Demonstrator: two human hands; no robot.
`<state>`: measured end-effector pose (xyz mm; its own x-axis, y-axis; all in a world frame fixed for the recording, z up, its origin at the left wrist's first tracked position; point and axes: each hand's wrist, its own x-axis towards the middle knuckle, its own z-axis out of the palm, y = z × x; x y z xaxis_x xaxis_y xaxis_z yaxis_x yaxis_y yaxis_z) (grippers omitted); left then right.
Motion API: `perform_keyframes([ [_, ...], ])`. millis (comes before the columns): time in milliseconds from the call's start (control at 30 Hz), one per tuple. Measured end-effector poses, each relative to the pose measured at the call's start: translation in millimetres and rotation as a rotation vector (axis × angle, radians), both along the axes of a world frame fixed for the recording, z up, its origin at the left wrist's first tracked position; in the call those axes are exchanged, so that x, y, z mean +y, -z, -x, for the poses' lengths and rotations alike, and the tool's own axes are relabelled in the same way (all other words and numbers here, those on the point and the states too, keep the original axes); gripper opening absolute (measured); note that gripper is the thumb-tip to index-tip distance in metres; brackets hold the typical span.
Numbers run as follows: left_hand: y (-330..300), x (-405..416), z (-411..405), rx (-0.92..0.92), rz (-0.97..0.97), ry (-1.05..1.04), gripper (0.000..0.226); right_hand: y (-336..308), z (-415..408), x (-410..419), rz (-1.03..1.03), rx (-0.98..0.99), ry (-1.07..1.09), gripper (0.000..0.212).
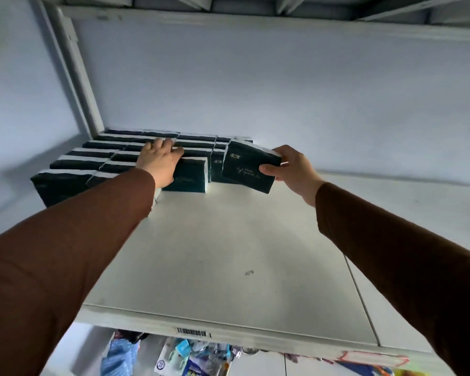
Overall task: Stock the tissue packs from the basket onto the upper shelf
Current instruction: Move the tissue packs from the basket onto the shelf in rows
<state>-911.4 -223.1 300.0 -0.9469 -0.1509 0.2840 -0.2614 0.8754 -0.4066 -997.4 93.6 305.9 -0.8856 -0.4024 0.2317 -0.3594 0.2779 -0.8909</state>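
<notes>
Several dark green tissue packs with white edges (73, 161) stand in rows at the back left of the white upper shelf (215, 253). My left hand (158, 161) rests on top of the front pack of the third row (190, 176), fingers lying over it. My right hand (288, 166) grips one more dark green tissue pack (248, 166) by its right end, holding it tilted just above the shelf beside the rows. The basket is out of sight.
A white upright post (79, 77) bounds the shelf at the left, and a wall stands behind. Another shelf's underside runs overhead (255, 6). Below the shelf's front edge with a barcode label (192, 332) hang packaged goods (196, 356).
</notes>
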Motion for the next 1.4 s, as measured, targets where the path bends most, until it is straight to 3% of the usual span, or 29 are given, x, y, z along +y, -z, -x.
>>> perform_keyframes([
  [167,10.8,16.8,-21.1,0.136,-0.007,0.070,0.085,13.9,11.8,-23.8,-0.127,0.047,0.054,0.041],
  [267,19.6,31.7,-43.6,0.200,-0.023,0.210,0.069,21.5,16.9,-36.4,-0.210,0.080,0.047,0.042],
  [400,43.1,50.1,-68.7,0.114,-0.084,0.293,0.052,29.5,20.8,-51.3,-0.300,0.136,0.043,0.040],
  [633,58.5,61.9,-81.6,0.027,-0.153,0.280,0.049,41.7,26.2,-67.6,-0.260,0.172,0.140,0.044],
  [900,55.7,80.1,-84.8,0.027,-0.210,0.288,0.042,44.0,14.7,-77.8,-0.164,0.109,0.125,0.064],
  [1033,53.4,97.1,-79.9,0.027,-0.297,0.319,0.043,47.3,-0.5,-45.7,-0.160,0.090,0.132,0.058],
  [1167,46.4,129.3,-71.7,0.048,-0.309,0.358,0.041,44.5,-38.0,7.1,-0.228,0.197,0.122,0.047],
  [1400,28.5,274.8,-71.6,0.080,-0.395,0.694,0.039,42.8,-132.1,183.5,-0.368,0.346,0.242,0.038],
])
